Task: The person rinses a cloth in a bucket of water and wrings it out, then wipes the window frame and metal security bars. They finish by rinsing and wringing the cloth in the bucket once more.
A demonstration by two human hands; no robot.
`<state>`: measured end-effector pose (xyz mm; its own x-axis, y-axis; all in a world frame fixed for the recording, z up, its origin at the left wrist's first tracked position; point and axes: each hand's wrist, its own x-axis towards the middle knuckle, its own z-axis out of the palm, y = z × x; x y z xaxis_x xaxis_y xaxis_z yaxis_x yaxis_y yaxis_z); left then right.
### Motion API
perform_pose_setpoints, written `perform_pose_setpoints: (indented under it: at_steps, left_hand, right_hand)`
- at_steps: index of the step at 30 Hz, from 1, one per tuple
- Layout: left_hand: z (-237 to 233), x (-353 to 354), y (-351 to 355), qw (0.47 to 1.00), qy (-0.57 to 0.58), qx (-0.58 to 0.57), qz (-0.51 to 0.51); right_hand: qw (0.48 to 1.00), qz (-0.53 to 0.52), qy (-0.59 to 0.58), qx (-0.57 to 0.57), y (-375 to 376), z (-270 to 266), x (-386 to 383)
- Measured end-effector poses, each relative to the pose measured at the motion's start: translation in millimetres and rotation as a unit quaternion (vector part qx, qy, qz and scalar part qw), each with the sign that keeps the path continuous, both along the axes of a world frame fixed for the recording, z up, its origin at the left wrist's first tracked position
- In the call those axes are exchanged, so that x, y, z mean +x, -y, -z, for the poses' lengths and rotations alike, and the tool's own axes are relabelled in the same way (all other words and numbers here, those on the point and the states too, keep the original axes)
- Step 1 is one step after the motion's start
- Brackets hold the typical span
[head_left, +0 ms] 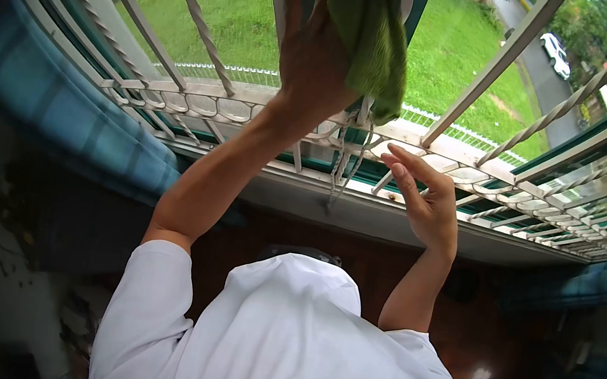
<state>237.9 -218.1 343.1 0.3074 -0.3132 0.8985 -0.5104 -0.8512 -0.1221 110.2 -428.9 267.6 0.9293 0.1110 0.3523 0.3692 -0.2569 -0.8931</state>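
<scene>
My left hand (314, 67) is raised at the window, holding a green cloth (371, 40) against the dark green upright frame. The cloth hangs down on the hand's right side and hides some of its fingers. To the right and lower, my right hand (430, 199) is in front of the white metal window grille (252, 110), with nothing in it. Its fingers are bent, with gaps between them. A knotted cord (341, 156) hangs from the grille between both hands.
Twisted bars (196, 15) of the grille cross the window on both sides. A blue plaid curtain (90, 105) is bunched at the left, with another blue curtain (576, 290) at the right. Below the sill (365, 192) lies a dark reddish floor (483, 347). Grass and a white car are outside.
</scene>
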Motion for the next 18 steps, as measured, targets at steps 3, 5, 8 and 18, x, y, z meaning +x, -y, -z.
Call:
perform_pose_setpoints:
  at_steps: [3,5,8,18]
  left_hand:
    - [-0.6,-4.4,5.9,1.0,-0.006,-0.003,-0.011]
    - [24.9,-15.3,2.9,0.999,-0.017,-0.028,0.011]
    - [46.7,-17.8,-4.5,0.995,-0.081,-0.022,0.05]
    - [103.4,-23.0,-14.3,0.991,-0.089,0.01,0.098]
  right_hand:
    - [1.0,0.011,0.02,-0.014,-4.2,0.8,0.6]
    - [1.0,0.008,0.022,-0.004,-6.3,0.2,-0.2]
    - [1.0,-0.008,-0.018,-0.024,-5.2,2.7,-2.1]
    - [0.994,0.025,0.06,0.089,-30.1,-0.9,8.5]
